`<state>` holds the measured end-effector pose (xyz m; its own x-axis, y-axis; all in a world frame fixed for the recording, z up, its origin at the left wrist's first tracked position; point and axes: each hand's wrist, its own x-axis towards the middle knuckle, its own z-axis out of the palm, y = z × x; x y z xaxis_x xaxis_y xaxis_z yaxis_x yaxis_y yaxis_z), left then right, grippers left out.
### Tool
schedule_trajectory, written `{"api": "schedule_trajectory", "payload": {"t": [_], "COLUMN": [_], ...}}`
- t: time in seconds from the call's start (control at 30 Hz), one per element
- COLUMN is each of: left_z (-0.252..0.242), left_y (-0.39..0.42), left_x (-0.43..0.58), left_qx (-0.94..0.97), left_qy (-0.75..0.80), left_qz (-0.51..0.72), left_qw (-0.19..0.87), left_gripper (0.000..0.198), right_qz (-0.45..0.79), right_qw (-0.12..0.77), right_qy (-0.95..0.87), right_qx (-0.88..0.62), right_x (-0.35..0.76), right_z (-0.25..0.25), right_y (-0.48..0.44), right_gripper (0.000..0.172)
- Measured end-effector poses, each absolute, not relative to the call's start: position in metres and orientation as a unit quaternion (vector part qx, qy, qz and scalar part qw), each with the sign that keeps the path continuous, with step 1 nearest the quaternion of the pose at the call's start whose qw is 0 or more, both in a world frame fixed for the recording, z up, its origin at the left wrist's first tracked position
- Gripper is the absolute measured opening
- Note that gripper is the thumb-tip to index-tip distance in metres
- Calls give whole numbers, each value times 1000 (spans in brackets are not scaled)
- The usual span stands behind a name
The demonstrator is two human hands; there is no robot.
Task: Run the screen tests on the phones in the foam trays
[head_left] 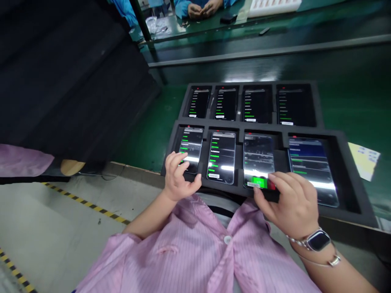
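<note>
Two black foam trays (240, 127) lie one behind the other, with lit smartphones set in their compartments. My left hand (180, 177) is over the lower part of the front-left smartphone (192, 142), fingers spread and curled a little. Beside it, a second smartphone (222, 156) shows green and white text lines. My right hand (290, 199) is at the bottom of the third smartphone (259, 154), whose screen has a green and a red block; its thumb and fingers are apart. The fourth smartphone (311, 162), with a blue band, lies partly behind that hand.
The green bench (345, 101) carries a yellow-and-white note (364, 160) right of the trays. A black curtain (67, 81) hangs at left. Across the bench are a co-worker's hands (203, 9) and a white tray (273, 6). Striped tape (88, 203) marks the floor.
</note>
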<state>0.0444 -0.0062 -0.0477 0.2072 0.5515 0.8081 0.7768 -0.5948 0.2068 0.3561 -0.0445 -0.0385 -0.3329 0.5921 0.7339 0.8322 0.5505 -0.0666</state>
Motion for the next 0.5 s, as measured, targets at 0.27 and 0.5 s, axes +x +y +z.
{"api": "schedule_trajectory", "payload": {"t": [0.27,0.5], "left_z": [-51,-55], "left_y": [-3,-3], "left_x": [41,39], "left_qx": [-768,-771], "left_qy": [-403,-430], "left_qz": [-489,-458], "left_qw": [97,105], "left_gripper": [72,74], "right_qz": [-146,-136], "right_qw": [408,397], "right_qy": [-765,-772], "right_qx": [-477,-477], "right_x": [356,356], "right_z": [-41,-38], "right_y": [-49,-49], "right_gripper": [65,47]}}
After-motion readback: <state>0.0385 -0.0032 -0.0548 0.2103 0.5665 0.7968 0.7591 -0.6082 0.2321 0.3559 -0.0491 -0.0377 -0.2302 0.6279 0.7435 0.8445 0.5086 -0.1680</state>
